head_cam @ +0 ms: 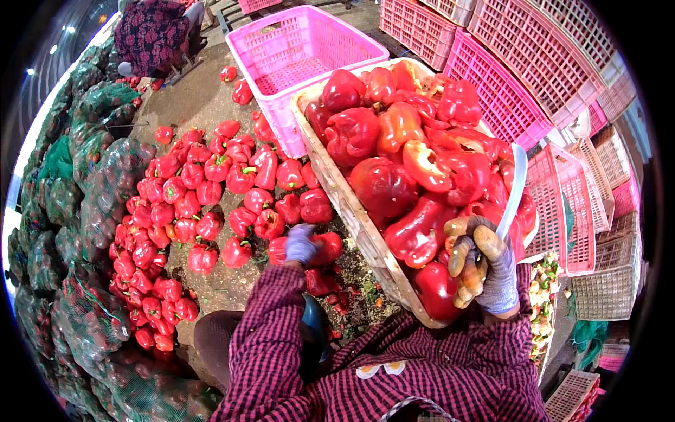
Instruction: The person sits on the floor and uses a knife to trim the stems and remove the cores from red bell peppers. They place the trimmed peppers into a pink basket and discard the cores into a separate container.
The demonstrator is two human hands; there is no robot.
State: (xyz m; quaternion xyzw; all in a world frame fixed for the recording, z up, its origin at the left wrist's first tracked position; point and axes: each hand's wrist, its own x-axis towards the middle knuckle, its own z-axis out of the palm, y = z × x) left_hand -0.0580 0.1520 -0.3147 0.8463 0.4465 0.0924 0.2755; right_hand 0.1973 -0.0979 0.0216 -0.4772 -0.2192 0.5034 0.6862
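Observation:
Down among the loose red bell peppers on the floor, my left hand in a greyish knit glove rests on a red pepper; its fingers are largely hidden. My right hand, in a glove with stained tan fingers, grips a knife whose curved blade points up and away. That hand is over the near right corner of a pale crate heaped with red peppers, several of them cut or opened. The knife's handle is mostly hidden in the fist.
A pink plastic crate stands beyond the full one. Stacked crates line the right side, near a container of pepper scraps. Net sacks of peppers are piled left. Another person is at the upper left.

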